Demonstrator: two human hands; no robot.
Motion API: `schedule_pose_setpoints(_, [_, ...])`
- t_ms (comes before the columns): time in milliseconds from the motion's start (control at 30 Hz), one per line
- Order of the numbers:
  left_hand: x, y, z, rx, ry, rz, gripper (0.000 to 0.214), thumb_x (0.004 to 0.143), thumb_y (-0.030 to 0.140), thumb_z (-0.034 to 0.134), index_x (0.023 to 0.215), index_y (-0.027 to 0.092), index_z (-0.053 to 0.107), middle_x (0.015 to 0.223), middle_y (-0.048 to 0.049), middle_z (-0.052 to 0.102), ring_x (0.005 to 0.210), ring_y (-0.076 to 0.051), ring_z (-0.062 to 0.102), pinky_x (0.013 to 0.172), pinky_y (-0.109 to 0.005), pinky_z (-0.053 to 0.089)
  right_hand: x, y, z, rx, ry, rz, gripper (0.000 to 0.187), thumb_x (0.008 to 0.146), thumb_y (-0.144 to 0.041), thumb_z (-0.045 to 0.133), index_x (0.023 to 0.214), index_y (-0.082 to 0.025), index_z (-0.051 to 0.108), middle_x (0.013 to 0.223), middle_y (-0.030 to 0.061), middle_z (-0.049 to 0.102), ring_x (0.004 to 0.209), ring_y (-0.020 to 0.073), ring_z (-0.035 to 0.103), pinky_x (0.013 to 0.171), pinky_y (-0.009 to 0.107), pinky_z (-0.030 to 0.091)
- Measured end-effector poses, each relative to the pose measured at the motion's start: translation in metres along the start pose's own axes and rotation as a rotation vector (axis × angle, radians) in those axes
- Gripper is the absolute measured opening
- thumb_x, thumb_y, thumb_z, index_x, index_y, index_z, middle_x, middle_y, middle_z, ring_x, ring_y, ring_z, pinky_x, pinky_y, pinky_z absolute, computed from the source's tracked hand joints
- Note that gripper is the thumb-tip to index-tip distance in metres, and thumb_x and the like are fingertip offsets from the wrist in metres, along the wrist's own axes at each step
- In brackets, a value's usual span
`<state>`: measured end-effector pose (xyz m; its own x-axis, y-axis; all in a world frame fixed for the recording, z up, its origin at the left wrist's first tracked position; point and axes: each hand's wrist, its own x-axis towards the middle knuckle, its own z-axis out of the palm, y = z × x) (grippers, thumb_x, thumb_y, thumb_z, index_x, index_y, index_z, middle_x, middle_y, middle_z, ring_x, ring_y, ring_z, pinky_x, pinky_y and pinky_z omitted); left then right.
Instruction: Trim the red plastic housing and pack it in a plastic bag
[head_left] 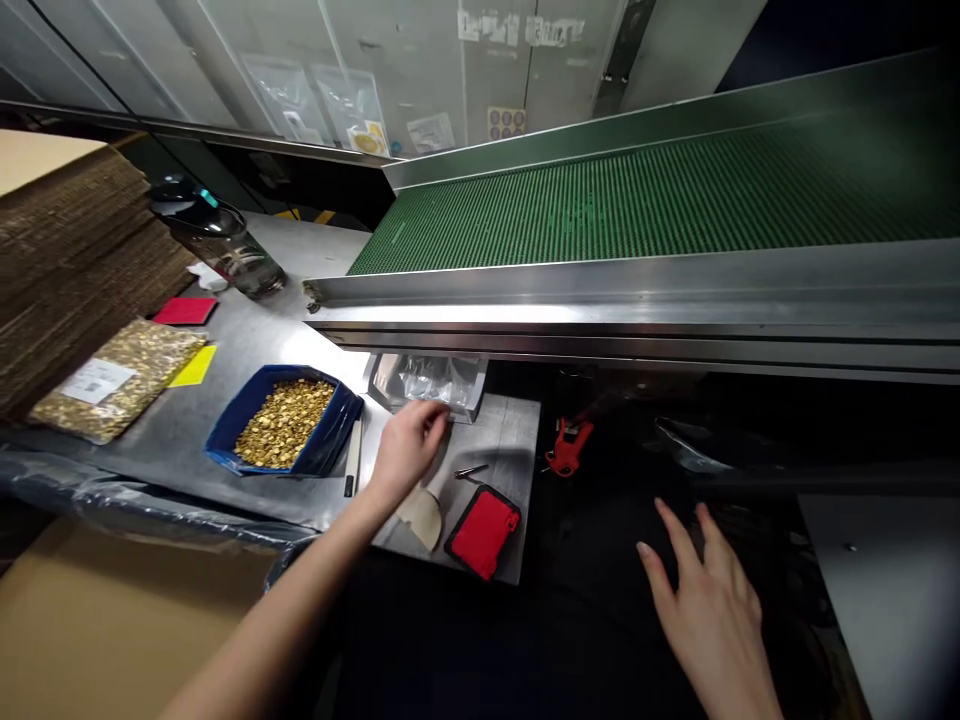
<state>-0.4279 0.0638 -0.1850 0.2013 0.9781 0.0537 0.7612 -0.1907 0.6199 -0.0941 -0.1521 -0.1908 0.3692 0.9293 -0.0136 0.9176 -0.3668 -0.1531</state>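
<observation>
My left hand (406, 447) reaches over the steel table (247, 345) and pinches the lower edge of a clear plastic bag (427, 382) lying under the conveyor's rim. A blue tray (229, 425) full of small gold pieces (283, 420) sits just left of that hand. Below the hand lie a beige scoop-like piece (422, 515), a small dark pen-like tool (471, 470) and a red pad in a black frame (484, 531). My right hand (709, 610) hovers low at the right over a dark area, fingers spread, holding nothing.
A green conveyor belt (645, 200) with steel side rails runs across the upper right. Stacked cardboard (67, 250), a sealed bag of gold pieces (112, 378), red and yellow cards, a dark bottle (217, 240), an orange tool (568, 445) and a cardboard box (112, 620) surround the table.
</observation>
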Motion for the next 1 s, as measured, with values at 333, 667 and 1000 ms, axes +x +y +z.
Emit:
schedule_pose_setpoints(333, [0.109, -0.04, -0.01, 0.024, -0.066, -0.043, 0.027, 0.095, 0.042, 0.069, 0.086, 0.016, 0.069, 0.087, -0.0037, 0.07, 0.085, -0.022, 0.067, 0.086, -0.041, 0.054, -0.039, 0.022, 0.011, 0.415, -0.228, 0.273, 0.06, 0.09, -0.073, 0.045, 0.135, -0.039, 0.063, 0.154, 0.0073, 0.045, 0.129, 0.0391, 0.06, 0.077, 0.044, 0.065])
schedule_pose_setpoints(667, [0.011, -0.005, -0.034, -0.395, 0.082, -0.052, 0.029, 0.097, 0.042, 0.052, 0.082, 0.021, 0.064, 0.085, -0.0045, 0.063, 0.085, -0.023, 0.058, 0.082, -0.033, 0.045, 0.0, -0.108, -0.032, 0.816, -0.081, -0.117, 0.028, 0.102, -0.043, 0.049, 0.11, -0.028, 0.07, 0.118, 0.0083, 0.069, 0.112, 0.0258, 0.065, 0.099, 0.039, 0.052])
schedule_pose_setpoints(1000, [-0.064, 0.03, -0.028, -0.966, -0.167, -0.288, 0.046, 0.086, 0.061, 0.069, 0.07, 0.018, 0.06, 0.066, 0.0002, 0.054, 0.065, -0.016, 0.049, 0.063, -0.027, 0.042, 0.075, -0.215, -0.041, 0.804, -0.503, -0.454, 0.029, 0.09, -0.045, 0.065, 0.076, -0.023, 0.054, 0.068, -0.0065, 0.059, 0.063, 0.012, 0.053, 0.058, 0.024, 0.032])
